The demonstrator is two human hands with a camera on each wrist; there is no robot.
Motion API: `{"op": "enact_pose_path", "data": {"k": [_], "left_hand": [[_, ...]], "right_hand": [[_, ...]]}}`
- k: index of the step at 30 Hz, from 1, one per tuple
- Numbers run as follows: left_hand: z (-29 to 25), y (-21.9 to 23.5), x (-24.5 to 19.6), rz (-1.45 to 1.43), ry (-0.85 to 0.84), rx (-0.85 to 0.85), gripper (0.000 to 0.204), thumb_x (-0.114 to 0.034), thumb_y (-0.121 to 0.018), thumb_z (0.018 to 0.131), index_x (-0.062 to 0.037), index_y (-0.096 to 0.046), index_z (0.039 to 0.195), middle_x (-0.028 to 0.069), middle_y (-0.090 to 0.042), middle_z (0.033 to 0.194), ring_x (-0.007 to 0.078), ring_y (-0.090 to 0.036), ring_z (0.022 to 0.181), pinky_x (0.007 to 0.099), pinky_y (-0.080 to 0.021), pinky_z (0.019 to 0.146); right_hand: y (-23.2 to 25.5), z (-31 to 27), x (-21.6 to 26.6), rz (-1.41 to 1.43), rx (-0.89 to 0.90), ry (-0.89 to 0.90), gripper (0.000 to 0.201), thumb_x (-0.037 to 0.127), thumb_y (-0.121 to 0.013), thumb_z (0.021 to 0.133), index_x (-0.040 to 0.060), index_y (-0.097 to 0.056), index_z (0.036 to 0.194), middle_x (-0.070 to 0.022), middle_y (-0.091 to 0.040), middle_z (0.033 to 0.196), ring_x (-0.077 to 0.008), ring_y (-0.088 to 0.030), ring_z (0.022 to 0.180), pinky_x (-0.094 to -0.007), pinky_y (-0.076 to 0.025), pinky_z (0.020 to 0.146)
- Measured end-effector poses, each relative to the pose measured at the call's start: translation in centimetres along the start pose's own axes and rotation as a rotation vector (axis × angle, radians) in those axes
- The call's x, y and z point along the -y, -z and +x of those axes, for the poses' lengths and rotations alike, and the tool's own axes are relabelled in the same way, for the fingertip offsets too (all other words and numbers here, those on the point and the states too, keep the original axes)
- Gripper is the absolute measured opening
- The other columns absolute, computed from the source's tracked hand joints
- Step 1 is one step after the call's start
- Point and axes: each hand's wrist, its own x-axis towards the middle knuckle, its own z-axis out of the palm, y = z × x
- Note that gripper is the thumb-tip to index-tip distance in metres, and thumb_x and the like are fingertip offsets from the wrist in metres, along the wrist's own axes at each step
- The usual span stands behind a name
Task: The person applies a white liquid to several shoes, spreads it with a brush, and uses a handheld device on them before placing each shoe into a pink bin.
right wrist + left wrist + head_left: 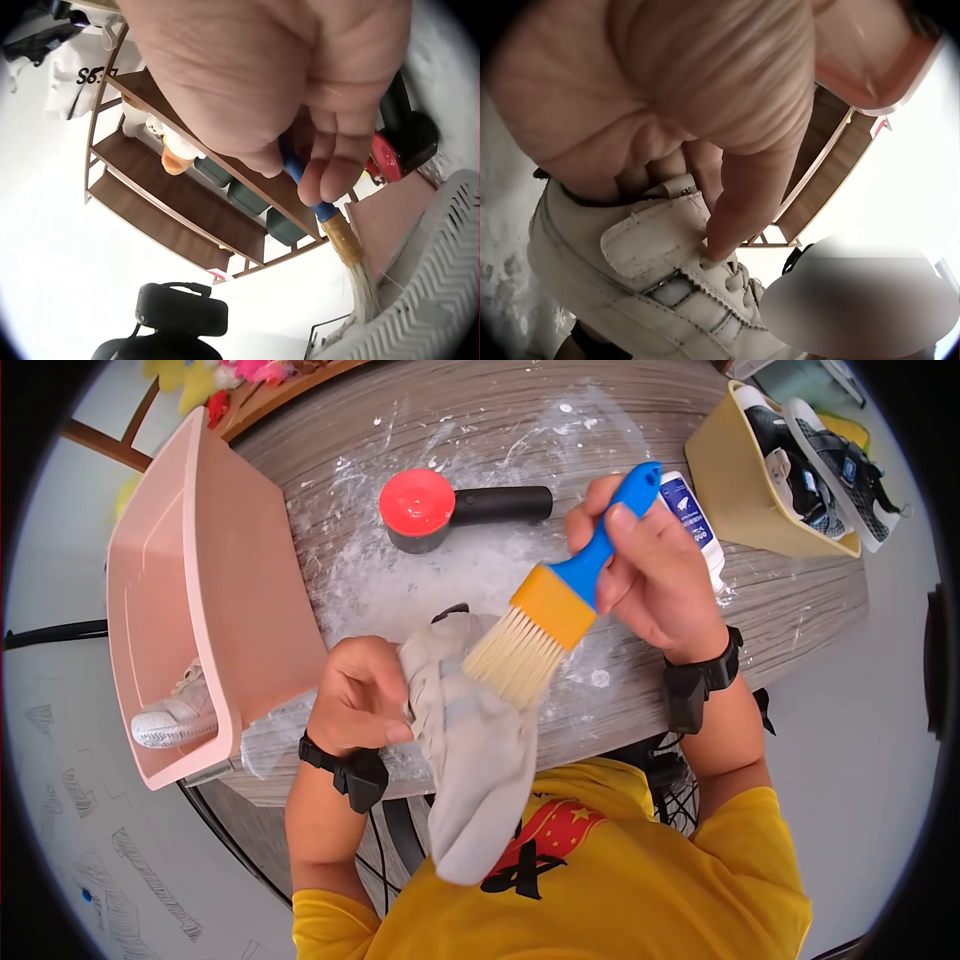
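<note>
A pale grey-white sneaker (475, 770) is held up at the table's front edge by my left hand (362, 695). In the left wrist view the fingers reach into its opening beside the strap (656, 236), with the thumb on the lacing. My right hand (660, 570) grips the blue handle of a flat brush (555, 605) with an orange-yellow ferrule. Its pale bristles (515, 658) lie against the sneaker's side in the head view. The right wrist view shows the bristle ends beside the edge of the ridged sole (424, 292).
A pink bin (250, 550) at left holds another light sneaker (178, 710). A black-handled tool with a red round face (417, 503) lies on the white-smeared table (620, 420). Behind the right hand is a white bottle (695, 520). A yellow bin (720, 470) holds dark shoes (845, 470).
</note>
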Motion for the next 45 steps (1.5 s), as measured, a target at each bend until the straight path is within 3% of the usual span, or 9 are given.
{"op": "enact_pose_path", "data": {"k": [5,8,15,19,28,34,40,42,45], "left_hand": [[-0.1,-0.3,0.7,0.023,-0.031,-0.124,0.037,0.015,-0.068,0.069,-0.0101,-0.041,0.072,0.0091,-0.06,0.082,0.0183,-0.057,0.075,0.0281,-0.044,0.066],[0.2,0.0,0.5,-0.004,-0.036,-0.156,0.031,-0.01,-0.067,0.09,-0.0193,-0.041,0.076,0.0066,-0.055,0.072,0.0196,-0.054,0.065,0.0335,-0.045,0.059],[1.9,-5.1,-0.5,-0.226,0.055,-0.289,0.012,-0.026,-0.059,0.097,-0.0149,-0.055,0.099,0.0176,-0.065,0.11,0.0267,-0.067,0.097,0.0344,-0.056,0.086],[1.5,-7.4,-2.4,-0.328,0.282,-0.588,0.04,-0.037,-0.05,0.1,-0.0086,-0.048,0.129,0.0199,-0.056,0.131,0.0306,-0.059,0.118,0.0409,-0.05,0.101],[1.9,-2.4,-1.1,-0.463,-0.033,-0.176,0.052,-0.044,-0.047,0.1,-0.0066,-0.046,0.137,0.0169,-0.056,0.135,0.0307,-0.056,0.123,0.0434,-0.046,0.105],[2.1,-3.4,-1.4,-0.674,0.014,-0.191,0.06,-0.049,-0.044,0.1,-0.0052,-0.045,0.142,0.0149,-0.056,0.137,0.0308,-0.053,0.127,0.0451,-0.043,0.108],[0.9,-1.1,0.2,-0.258,0.012,-0.42,0.067,-0.001,-0.064,0.089,-0.0171,-0.039,0.148,0.0173,-0.048,0.146,0.0335,-0.047,0.134,0.0549,-0.039,0.109],[1.7,-1.0,0.4,0.035,-0.174,-0.105,0.07,-0.001,-0.065,0.088,-0.0157,-0.036,0.15,0.0163,-0.045,0.149,0.0322,-0.042,0.138,0.0538,-0.033,0.113],[1.8,-2.2,0.3,0.094,-0.144,-0.194,0.088,-0.008,-0.068,0.084,-0.0096,-0.016,0.156,0.0175,-0.031,0.156,0.0343,-0.03,0.145,0.0536,-0.024,0.117]], "right_hand": [[-0.5,0.4,-1.5,-0.154,-0.011,-0.106,0.02,0.02,-0.057,0.1,0.0032,-0.054,0.11,-0.0095,-0.066,0.098,-0.0126,-0.061,0.07,-0.0272,-0.05,0.065],[-0.7,0.9,-1.6,-0.297,-0.121,-0.051,0.019,0.02,-0.06,0.099,0.0029,-0.057,0.106,-0.0075,-0.066,0.094,-0.0107,-0.059,0.069,-0.0251,-0.048,0.063],[0.5,0.8,-1.1,-0.525,-0.247,0.041,0.016,0.017,-0.06,0.098,0.0036,-0.058,0.107,-0.0077,-0.066,0.092,-0.01,-0.058,0.065,-0.0251,-0.048,0.061],[-0.8,0.4,-1.4,-0.273,-0.174,-0.078,0.013,0.015,-0.06,0.097,0.0039,-0.057,0.104,-0.0102,-0.066,0.092,-0.0128,-0.061,0.065,-0.0272,-0.05,0.061],[0.2,1.1,-1.8,-0.003,-0.178,-0.233,0.008,0.01,-0.059,0.096,0.0039,-0.055,0.096,-0.0135,-0.068,0.094,-0.0187,-0.069,0.069,-0.031,-0.056,0.062],[0.6,1.2,-2.2,-0.003,-0.216,-0.178,0.009,0.011,-0.059,0.095,0.0041,-0.055,0.092,-0.0125,-0.068,0.092,-0.0202,-0.071,0.072,-0.0313,-0.06,0.065],[0.3,1.2,-1.9,-0.022,-0.228,-0.131,0.012,0.012,-0.059,0.095,0.0038,-0.053,0.089,-0.0125,-0.068,0.089,-0.0198,-0.071,0.067,-0.0309,-0.06,0.059],[0.1,1.0,-1.8,-0.023,-0.211,-0.129,0.013,0.012,-0.059,0.095,0.0038,-0.052,0.088,-0.0127,-0.067,0.087,-0.0197,-0.071,0.065,-0.0305,-0.059,0.057],[0.2,0.9,-1.7,0.031,-0.191,-0.077,0.015,0.012,-0.058,0.096,0.0037,-0.051,0.086,-0.0138,-0.067,0.085,-0.0192,-0.07,0.062,-0.0295,-0.058,0.054]]}}
